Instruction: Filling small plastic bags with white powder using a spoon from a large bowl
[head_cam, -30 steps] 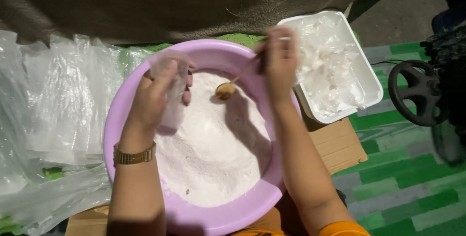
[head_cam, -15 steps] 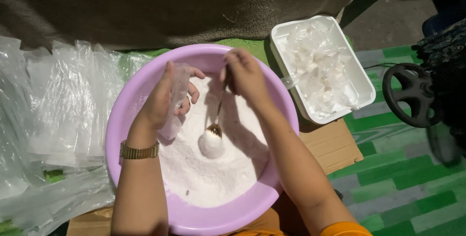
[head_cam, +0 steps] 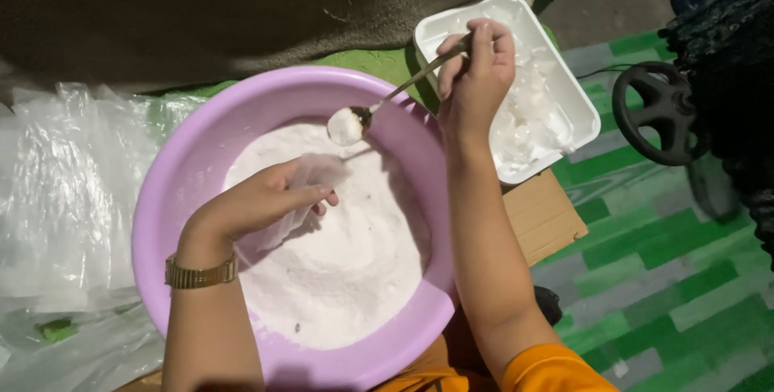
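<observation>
The right hand (head_cam: 476,77) now pinches a thin metal spoon (head_cam: 387,100) by its handle end, fingers closed tight on it. Half a second ago the spoon's bowl sat low in the white powder (head_cam: 339,255); it is now lifted clear, heaped with a white mound and held level above the far side of the round lilac plastic basin (head_cam: 173,190). The left hand (head_cam: 258,202) has sunk lower over the powder, its fingers closed on a small clear plastic bag (head_cam: 310,178) just under the spoon; its mouth seems open, though the film is hard to read. So one scoop stands loaded, not yet tipped in
</observation>
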